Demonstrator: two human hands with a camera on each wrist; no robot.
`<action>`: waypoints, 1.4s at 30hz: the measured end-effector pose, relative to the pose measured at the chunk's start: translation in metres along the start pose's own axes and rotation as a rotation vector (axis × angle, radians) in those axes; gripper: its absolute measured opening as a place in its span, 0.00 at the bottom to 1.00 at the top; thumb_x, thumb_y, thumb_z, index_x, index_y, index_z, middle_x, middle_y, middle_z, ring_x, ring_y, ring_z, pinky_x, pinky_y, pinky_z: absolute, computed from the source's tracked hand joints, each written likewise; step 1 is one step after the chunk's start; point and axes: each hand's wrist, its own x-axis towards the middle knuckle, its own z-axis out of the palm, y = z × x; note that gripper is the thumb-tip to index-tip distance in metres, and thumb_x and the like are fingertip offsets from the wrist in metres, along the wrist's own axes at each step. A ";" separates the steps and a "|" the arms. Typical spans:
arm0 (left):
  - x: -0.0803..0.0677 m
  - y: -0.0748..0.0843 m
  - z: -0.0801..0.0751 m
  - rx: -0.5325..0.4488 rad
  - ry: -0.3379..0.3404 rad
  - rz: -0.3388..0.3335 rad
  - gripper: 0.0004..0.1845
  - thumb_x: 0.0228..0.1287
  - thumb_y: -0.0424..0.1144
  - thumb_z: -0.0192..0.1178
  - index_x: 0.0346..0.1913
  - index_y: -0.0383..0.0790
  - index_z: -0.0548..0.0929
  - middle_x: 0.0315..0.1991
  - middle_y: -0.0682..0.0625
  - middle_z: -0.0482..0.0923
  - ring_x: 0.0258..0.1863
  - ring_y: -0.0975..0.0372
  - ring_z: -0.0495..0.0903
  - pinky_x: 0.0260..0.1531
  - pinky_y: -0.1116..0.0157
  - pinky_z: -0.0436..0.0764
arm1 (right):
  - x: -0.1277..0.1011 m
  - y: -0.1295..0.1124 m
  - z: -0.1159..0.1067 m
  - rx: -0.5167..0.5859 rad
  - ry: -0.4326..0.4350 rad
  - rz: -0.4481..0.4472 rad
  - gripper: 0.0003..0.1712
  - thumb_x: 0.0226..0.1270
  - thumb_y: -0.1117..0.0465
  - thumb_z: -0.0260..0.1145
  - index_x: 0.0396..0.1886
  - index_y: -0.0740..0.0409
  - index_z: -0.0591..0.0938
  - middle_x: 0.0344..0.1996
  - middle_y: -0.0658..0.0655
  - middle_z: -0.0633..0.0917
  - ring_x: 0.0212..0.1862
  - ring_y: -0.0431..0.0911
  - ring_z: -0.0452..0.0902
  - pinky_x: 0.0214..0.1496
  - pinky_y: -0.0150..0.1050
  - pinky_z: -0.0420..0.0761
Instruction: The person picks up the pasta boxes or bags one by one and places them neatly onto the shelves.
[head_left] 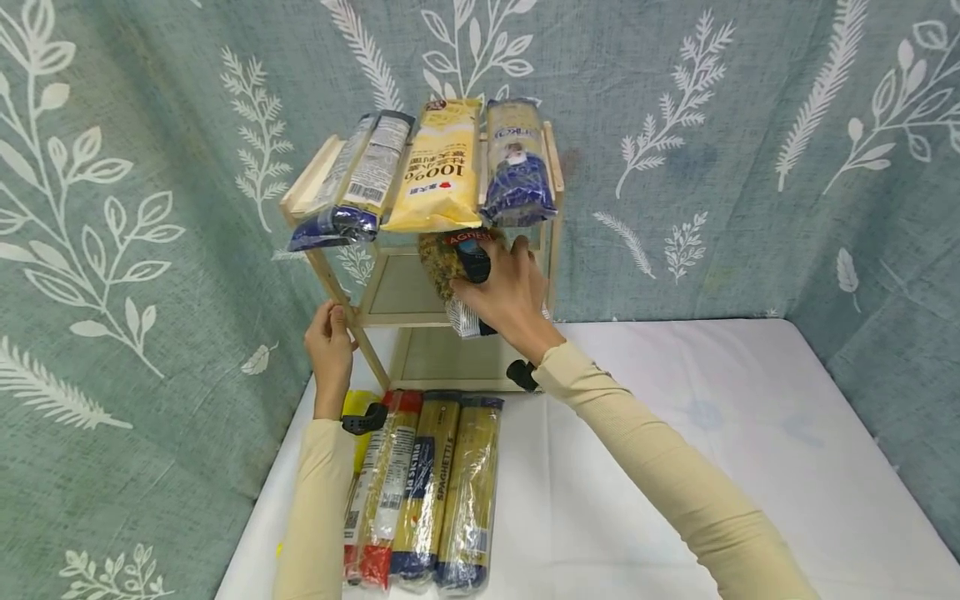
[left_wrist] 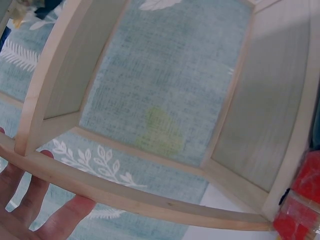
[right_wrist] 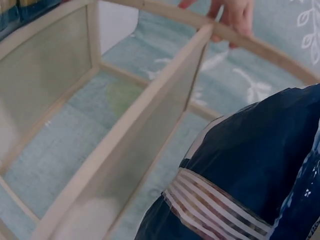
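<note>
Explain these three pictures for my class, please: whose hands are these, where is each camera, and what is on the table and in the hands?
A person works bare-handed, wearing a head camera and one on each wrist. The head view shows a wooden rack on a white table, with three pasta packets on its top shelf and more spaghetti packets on the table. The right hand grips a dark pasta bag at the middle shelf; the right wrist view shows that bag close up. The left hand holds the rack's front leg, seen in the left wrist view.

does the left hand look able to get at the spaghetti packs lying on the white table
Probably yes: the left hand only holds the wooden rack's front post, and the clear spaghetti packs lie uncovered just below its forearm.
</note>
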 end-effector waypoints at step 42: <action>0.002 -0.002 -0.002 -0.019 -0.027 -0.012 0.23 0.72 0.52 0.44 0.53 0.39 0.79 0.43 0.44 0.81 0.41 0.63 0.77 0.26 0.61 0.84 | 0.019 0.024 0.024 -0.483 -0.052 -0.075 0.47 0.60 0.28 0.55 0.61 0.65 0.74 0.42 0.71 0.82 0.19 0.52 0.75 0.13 0.40 0.71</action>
